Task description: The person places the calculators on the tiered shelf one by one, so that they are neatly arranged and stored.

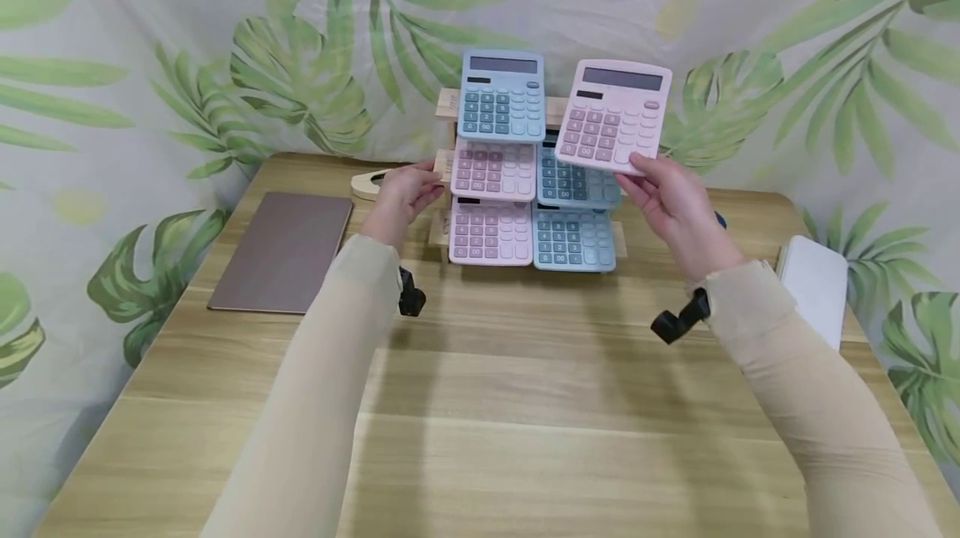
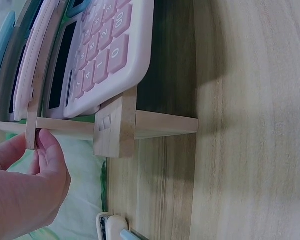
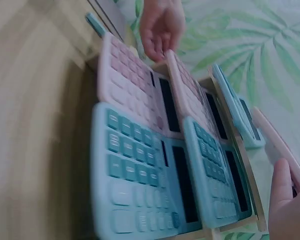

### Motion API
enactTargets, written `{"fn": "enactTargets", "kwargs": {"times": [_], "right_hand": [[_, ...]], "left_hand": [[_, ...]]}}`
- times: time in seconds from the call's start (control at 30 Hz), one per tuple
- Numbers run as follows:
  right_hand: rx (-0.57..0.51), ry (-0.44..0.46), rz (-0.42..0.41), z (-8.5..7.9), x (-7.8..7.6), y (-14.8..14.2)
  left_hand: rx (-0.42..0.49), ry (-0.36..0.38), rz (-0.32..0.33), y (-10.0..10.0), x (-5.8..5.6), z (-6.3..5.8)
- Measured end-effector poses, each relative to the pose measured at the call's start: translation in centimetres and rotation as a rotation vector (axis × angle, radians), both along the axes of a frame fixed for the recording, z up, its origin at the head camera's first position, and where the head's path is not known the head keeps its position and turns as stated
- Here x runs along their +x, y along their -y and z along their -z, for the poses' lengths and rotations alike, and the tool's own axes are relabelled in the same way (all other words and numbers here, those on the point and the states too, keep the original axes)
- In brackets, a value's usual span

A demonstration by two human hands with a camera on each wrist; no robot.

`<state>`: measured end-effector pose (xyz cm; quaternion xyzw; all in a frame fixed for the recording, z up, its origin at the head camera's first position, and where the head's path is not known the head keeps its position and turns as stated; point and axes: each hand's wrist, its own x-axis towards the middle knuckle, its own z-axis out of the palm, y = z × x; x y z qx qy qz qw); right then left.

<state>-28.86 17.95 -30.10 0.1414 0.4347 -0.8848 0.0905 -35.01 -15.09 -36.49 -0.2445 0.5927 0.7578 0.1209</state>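
A tiered wooden rack (image 1: 446, 102) carries pink and blue calculators in three rows. My left hand (image 1: 405, 194) pinches the end of the rack's middle rail (image 2: 34, 95) between thumb and fingers. With its lower corner pinched in my right hand (image 1: 671, 200), a pink calculator (image 1: 617, 114) is held up at the rack's upper right. Beside it on the top tier leans a blue calculator (image 1: 502, 96). Below, the pink calculators (image 1: 492, 231) fill the left column and the blue calculators (image 1: 573, 239) the right. In the right wrist view the held calculator (image 3: 277, 142) appears edge-on, apart from the rack.
On the wooden table (image 1: 480, 404), a grey-brown flat folder or notebook (image 1: 285, 250) lies left of the rack. A cream-coloured object (image 1: 367, 183) sits behind my left hand. At the right edge lies a white object (image 1: 813, 288). A leaf-patterned cloth (image 1: 300, 37) hangs behind.
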Motion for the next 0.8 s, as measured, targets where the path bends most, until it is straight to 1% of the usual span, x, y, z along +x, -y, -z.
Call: {"fn": "enactTargets", "kwargs": {"times": [0.13, 0.23, 0.4, 0.5, 0.67, 0.73, 0.8], "right_hand": [[-0.001, 0.035, 0.016, -0.6, -2.1, 0.1], [0.035, 0.048, 0.026, -0.9, -3.3, -0.2], [0.112, 0.056, 0.031, -0.6, -4.4, -0.9], [0.209, 0.048, 0.033, 0.0, -4.7, -1.1], [0.452, -0.026, 0.061, 0.7, -5.3, -0.7], [0.523, -0.057, 0.080, 0.8, -5.7, -0.2], [0.548, -0.068, 0.095, 0.8, -6.1, 0.2]], "left_hand": [[0.016, -0.003, 0.002, 0.0, 0.0, 0.0], [0.035, -0.010, 0.005, -0.1, 0.0, -0.1], [0.033, -0.031, 0.015, -0.6, 0.0, -0.2], [0.022, -0.022, 0.016, -0.8, 0.0, 0.0], [0.014, 0.000, 0.015, -1.0, 0.1, 0.2], [0.017, -0.002, 0.004, -0.9, 0.1, 0.2], [0.015, -0.003, -0.004, -0.8, 0.2, 0.1]]}}
